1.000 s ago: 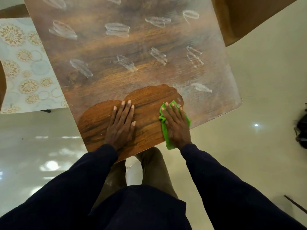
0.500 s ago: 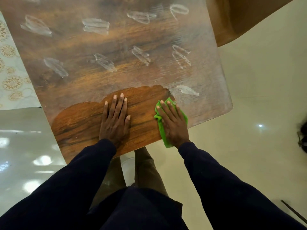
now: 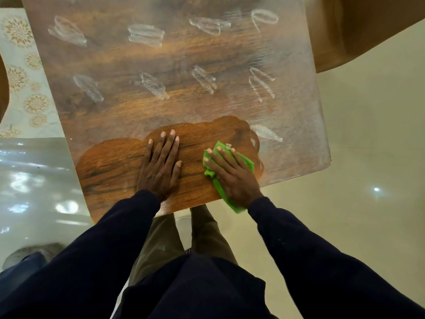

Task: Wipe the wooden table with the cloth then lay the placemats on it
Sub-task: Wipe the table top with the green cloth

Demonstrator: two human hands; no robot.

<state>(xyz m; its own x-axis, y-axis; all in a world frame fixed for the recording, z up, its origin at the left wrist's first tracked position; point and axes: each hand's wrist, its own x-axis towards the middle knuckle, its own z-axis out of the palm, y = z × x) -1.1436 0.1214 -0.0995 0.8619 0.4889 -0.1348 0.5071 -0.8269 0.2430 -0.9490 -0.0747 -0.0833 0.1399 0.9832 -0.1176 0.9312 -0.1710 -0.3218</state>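
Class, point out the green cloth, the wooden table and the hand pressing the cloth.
green cloth [image 3: 248, 164]: head view, corner right of the fingers
wooden table [image 3: 115, 162]: head view, wiped patch
right hand [image 3: 232, 174]: head view, back of hand

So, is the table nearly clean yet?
Not yet. Done: only a dark shiny patch at the near edge of the brown wooden table is wiped. In hand: the right hand presses the green cloth at that patch's right end, and the left hand lies flat on it. Left: a whitish smeary film covers the rest, and no placemats lie on the table.
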